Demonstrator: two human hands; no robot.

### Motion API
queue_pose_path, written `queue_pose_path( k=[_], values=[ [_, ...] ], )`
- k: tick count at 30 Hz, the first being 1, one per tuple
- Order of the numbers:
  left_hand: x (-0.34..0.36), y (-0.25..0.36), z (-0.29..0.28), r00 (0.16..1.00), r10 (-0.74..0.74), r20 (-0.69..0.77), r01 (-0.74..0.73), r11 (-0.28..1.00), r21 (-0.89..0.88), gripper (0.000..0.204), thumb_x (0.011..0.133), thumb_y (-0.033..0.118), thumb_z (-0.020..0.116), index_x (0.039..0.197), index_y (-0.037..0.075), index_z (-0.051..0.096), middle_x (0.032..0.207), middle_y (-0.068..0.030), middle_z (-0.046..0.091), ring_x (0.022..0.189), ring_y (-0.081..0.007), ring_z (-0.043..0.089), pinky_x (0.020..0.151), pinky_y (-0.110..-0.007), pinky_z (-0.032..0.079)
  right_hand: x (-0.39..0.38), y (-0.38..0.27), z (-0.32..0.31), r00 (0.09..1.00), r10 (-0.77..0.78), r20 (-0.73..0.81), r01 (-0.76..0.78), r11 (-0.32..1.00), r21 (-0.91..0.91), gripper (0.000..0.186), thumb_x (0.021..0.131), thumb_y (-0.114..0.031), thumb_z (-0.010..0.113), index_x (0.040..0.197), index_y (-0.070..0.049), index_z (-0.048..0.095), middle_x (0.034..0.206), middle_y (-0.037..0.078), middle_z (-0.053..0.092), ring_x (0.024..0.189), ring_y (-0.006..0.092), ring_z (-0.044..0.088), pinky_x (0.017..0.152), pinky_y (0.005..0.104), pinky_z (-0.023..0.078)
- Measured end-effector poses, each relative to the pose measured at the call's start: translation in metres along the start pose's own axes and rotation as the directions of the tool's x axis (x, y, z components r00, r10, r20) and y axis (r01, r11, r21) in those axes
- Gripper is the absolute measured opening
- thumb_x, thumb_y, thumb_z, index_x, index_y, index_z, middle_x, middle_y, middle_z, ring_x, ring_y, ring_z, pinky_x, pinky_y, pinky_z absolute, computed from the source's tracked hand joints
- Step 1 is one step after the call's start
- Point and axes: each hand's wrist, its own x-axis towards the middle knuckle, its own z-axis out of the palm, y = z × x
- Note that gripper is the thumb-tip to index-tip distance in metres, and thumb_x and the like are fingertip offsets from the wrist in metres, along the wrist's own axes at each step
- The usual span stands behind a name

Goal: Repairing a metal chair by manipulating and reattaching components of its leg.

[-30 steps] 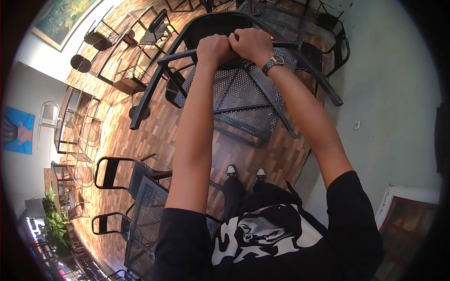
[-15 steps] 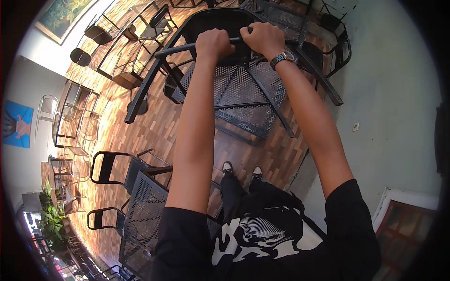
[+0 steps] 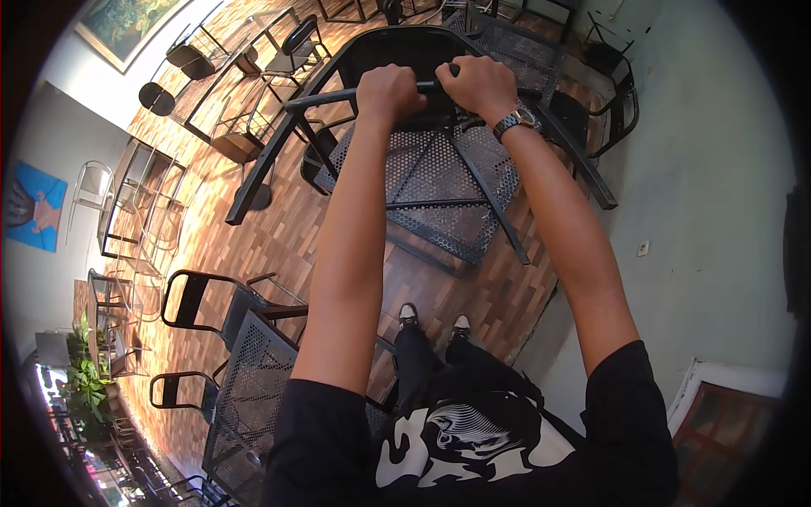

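Both of my arms reach out ahead, gripping a dark crossbar of a black metal chair. My left hand is closed around the bar left of its middle. Close beside it, my right hand, with a watch at the wrist, wraps the same bar. Two thick legs of the chair splay out to either side of my forearms, toward me. Behind and below the chair is a black perforated metal table. Whether the chair touches this table cannot be made out.
Another perforated table stands at lower left, with black chairs along its far side. A black chair is near the pale green wall on the right. More tables, chairs and a green plant line the left.
My hands, the chair and the room behind appear slightly lower in the picture. Both hands keep their grip on the bar.
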Motion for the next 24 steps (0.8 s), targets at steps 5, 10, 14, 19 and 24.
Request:
queue_pose_path(
  k=[5, 10, 14, 19, 24],
  values=[
    [-0.001, 0.000, -0.002, 1.000, 0.016, -0.020, -0.016, 1.000, -0.014, 0.027, 0.070, 0.034, 0.071, 0.080, 0.009, 0.075, 0.079, -0.0139, 0.072, 0.075, -0.0301, 0.071, 0.069, -0.039, 0.057, -0.003, 0.018, -0.005, 0.977, -0.213, -0.017, 0.213, 0.976, 0.034, 0.040, 0.086, -0.047, 0.052, 0.093, -0.015, 0.075, 0.083, 0.016, 0.071, 0.079, 0.0358, 0.069, 0.071, 0.0467, 0.055],
    [-0.002, -0.002, -0.002, 1.000, 0.006, -0.004, -0.006, 1.000, -0.016, 0.027, 0.069, 0.034, 0.071, 0.080, 0.009, 0.075, 0.080, -0.0140, 0.072, 0.076, -0.0299, 0.071, 0.069, -0.039, 0.057, -0.004, 0.020, -0.011, 0.991, -0.130, 0.035, 0.131, 0.991, -0.034, 0.040, 0.086, -0.047, 0.051, 0.096, -0.016, 0.074, 0.085, 0.015, 0.071, 0.080, 0.0360, 0.069, 0.072, 0.0469, 0.055],
    [0.000, 0.002, -0.002, 1.000, -0.002, -0.022, 0.002, 1.000, -0.020, 0.026, 0.070, 0.033, 0.071, 0.080, 0.009, 0.075, 0.080, -0.0134, 0.072, 0.077, -0.0297, 0.071, 0.070, -0.039, 0.057, 0.001, 0.008, -0.008, 0.995, 0.046, 0.084, -0.040, 0.996, -0.077, 0.043, 0.086, -0.046, 0.050, 0.097, -0.013, 0.075, 0.085, 0.016, 0.071, 0.081, 0.0362, 0.069, 0.073, 0.0467, 0.055],
    [-0.001, 0.004, 0.001, 1.000, -0.008, -0.026, 0.007, 0.999, -0.037, 0.025, 0.070, 0.032, 0.070, 0.079, 0.009, 0.075, 0.080, -0.0135, 0.072, 0.077, -0.0295, 0.071, 0.070, -0.039, 0.057, -0.002, -0.007, 0.003, 0.997, -0.004, 0.080, 0.006, 1.000, -0.027, 0.042, 0.086, -0.045, 0.049, 0.095, -0.013, 0.075, 0.086, 0.017, 0.071, 0.082, 0.0359, 0.069, 0.073, 0.0471, 0.055],
    [-0.001, -0.001, -0.002, 1.000, 0.006, -0.024, -0.007, 1.000, -0.029, 0.025, 0.071, 0.032, 0.070, 0.080, 0.010, 0.075, 0.081, -0.0134, 0.072, 0.077, -0.0300, 0.071, 0.070, -0.039, 0.057, -0.006, 0.011, -0.005, 0.976, -0.207, 0.070, 0.208, 0.978, -0.003, 0.040, 0.094, -0.047, 0.047, 0.107, -0.017, 0.071, 0.097, 0.013, 0.070, 0.089, 0.0353, 0.067, 0.074, 0.0463, 0.054]
  ],
)
